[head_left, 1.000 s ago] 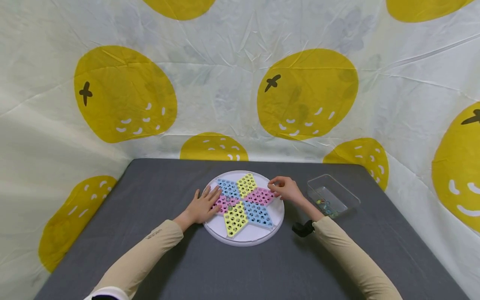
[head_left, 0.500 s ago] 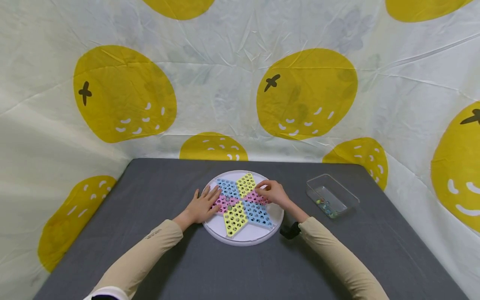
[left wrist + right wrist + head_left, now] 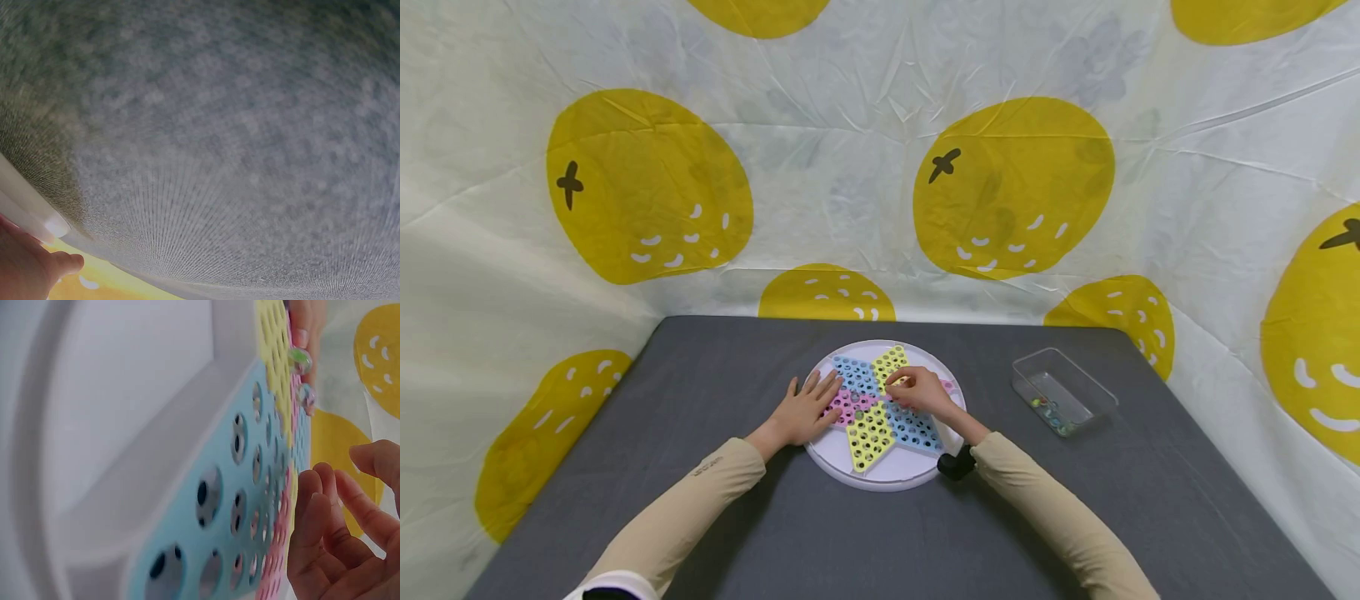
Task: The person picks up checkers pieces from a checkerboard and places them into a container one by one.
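A round white game board (image 3: 887, 475) carries a six-pointed star of pink, yellow and blue sections full of holes. My left hand (image 3: 797, 415) rests on its left edge, fingers spread across the pink section (image 3: 853, 406). Over the middle of the star is my right hand (image 3: 921, 390), with bent fingers and the fingertips close together above the holes. In the right wrist view, its fingers (image 3: 340, 519) curl beside the board; whether they pinch something small is hidden. Two glass marbles, one greenish (image 3: 300, 360) and one clear (image 3: 306, 395), sit on the board near the left hand.
A clear plastic box (image 3: 1063, 392) with several small marbles (image 3: 1051, 412) in its near left corner stands right of the board. Dark grey cloth (image 3: 737, 533) covers the table. Behind hangs a pale curtain (image 3: 835, 183) with big yellow fruit prints.
My right hand has moved left from the board's right edge, across the right pink section, to the star's middle. The left hand stays in place.
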A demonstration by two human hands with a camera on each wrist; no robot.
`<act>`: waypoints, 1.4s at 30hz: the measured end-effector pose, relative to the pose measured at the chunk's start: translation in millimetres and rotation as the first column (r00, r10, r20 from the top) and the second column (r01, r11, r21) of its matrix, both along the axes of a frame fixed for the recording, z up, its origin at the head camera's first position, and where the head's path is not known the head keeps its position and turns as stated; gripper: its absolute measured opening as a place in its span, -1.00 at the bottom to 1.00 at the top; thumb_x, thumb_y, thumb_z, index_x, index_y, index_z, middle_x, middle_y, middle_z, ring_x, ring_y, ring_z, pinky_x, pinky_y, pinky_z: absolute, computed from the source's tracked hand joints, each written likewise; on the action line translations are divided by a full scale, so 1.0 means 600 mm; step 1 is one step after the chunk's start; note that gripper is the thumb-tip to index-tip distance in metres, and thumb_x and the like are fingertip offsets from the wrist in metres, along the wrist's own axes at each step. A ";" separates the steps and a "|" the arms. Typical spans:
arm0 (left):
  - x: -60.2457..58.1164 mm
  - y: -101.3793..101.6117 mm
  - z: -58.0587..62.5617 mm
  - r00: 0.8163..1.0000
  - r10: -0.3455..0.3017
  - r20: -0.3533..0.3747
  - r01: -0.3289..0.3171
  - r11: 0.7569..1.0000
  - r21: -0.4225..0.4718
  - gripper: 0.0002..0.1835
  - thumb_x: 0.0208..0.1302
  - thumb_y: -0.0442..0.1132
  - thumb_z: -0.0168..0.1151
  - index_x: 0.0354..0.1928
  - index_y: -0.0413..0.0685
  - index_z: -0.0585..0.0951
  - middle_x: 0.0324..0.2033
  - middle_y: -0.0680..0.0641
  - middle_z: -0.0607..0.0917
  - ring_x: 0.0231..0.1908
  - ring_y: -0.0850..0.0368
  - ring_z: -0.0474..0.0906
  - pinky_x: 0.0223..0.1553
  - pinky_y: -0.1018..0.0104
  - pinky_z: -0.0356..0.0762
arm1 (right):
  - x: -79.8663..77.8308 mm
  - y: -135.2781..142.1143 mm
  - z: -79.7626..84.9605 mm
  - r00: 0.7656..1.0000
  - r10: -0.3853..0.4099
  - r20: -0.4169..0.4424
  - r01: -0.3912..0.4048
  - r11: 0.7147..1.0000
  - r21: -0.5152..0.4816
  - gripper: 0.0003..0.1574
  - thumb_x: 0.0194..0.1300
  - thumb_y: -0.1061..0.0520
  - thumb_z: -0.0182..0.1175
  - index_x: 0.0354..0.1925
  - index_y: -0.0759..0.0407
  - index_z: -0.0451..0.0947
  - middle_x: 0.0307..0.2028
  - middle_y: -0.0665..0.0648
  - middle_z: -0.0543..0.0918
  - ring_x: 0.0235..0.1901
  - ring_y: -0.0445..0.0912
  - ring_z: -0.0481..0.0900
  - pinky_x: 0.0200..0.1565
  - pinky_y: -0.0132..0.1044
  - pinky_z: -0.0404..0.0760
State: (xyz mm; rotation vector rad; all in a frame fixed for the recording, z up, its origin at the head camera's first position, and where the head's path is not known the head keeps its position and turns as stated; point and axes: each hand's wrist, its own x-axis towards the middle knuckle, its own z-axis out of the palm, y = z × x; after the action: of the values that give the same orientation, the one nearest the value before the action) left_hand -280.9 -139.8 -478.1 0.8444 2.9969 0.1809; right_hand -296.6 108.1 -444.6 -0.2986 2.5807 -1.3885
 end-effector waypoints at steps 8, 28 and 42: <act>0.000 0.002 0.001 1.000 0.013 0.011 -0.013 1.000 -0.005 -0.36 0.34 0.15 -0.30 0.38 0.05 0.00 0.39 -0.01 -0.01 0.37 -0.15 -0.18 0.22 -0.27 -0.16 | 0.006 -0.025 -0.001 0.999 0.049 -0.002 -0.048 0.998 0.034 -0.73 0.11 0.10 0.22 -0.20 0.17 0.59 -0.53 0.14 0.65 -0.66 -0.14 0.54 -0.63 -0.37 0.43; -0.005 -0.002 -0.007 1.000 -0.013 0.010 0.012 0.997 0.077 -0.33 0.33 0.22 -0.42 0.38 0.08 -0.05 0.39 -0.02 -0.06 0.37 -0.16 -0.24 0.20 -0.32 -0.26 | 0.019 -0.058 -0.005 0.987 0.160 -0.019 -0.157 0.981 0.118 -0.73 0.08 0.03 0.25 -0.21 0.08 0.61 -0.52 0.05 0.58 -0.75 -0.25 0.30 -0.65 -0.45 0.33; -0.008 0.002 -0.009 0.999 0.040 0.025 -0.039 0.999 -0.037 -0.35 0.33 0.19 -0.34 0.38 0.12 -0.04 0.40 0.04 -0.06 0.38 -0.11 -0.22 0.23 -0.26 -0.17 | 0.021 -0.064 -0.003 0.980 0.200 -0.012 -0.195 0.963 0.185 -0.79 0.00 0.04 0.32 -0.34 0.07 0.63 -0.53 0.01 0.57 -0.63 -0.22 0.38 -0.57 -0.44 0.34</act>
State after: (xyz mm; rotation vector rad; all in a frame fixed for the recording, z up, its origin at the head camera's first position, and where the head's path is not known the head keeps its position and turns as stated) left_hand -285.9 -138.6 -483.8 0.7743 2.9844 0.1369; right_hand -283.8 69.6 -446.5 -0.5345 2.5957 -1.0786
